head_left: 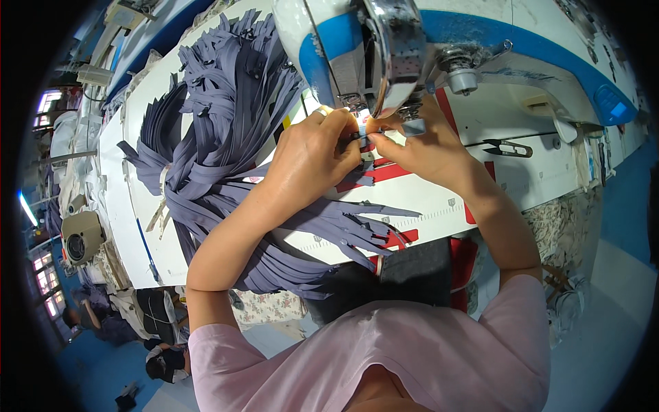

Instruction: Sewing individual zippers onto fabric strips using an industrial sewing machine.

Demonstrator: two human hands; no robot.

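Note:
Both hands meet under the needle area of a white and blue sewing machine (pixel 401 62), in the bright spot of its lamp. My left hand (pixel 310 154) is closed, its thumb and fingertips pinching a short blue-grey zipper end (pixel 364 129). From the other side my right hand (pixel 429 147) pinches the same piece, fingers bent close to the presser foot. Much of the piece is hidden by my fingers. A large tied bundle of blue-grey zippers (pixel 226 103) lies left of the machine. Its loose ends run beneath my left forearm towards the table's front edge.
Thread snips (pixel 509 148) lie on the white table (pixel 549 180) right of my right hand. Red tape strips and ruler marks cross the tabletop. A blue pen-like stick (pixel 147 250) lies at the left edge. Heaped fabric (pixel 566 230) stands at the right; other people sit far left.

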